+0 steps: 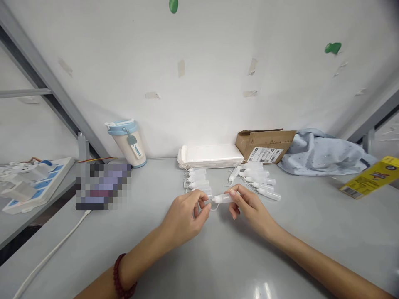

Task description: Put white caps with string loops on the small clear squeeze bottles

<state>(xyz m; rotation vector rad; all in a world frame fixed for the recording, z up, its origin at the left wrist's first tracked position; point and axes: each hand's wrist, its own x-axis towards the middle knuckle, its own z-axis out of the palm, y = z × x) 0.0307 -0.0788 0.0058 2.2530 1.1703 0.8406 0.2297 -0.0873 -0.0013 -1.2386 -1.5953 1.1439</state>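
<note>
Bottle (225, 198) of clear plastic lies sideways between two hands above a gray worktop (199, 265), its nozzle (215, 199) pointing left.

The right hand (253, 207) grips the far end between thumb and fingers; the left hand (187, 211) has its fingers drawn narrow at the nozzle, though what they pinch, if anything, is too small to tell. Thin white cord (215, 208) loops below the tip. Similar bottles lie behind in a left row (197, 177) and a right cluster (263, 181), near a cardboard box (262, 143).
</note>
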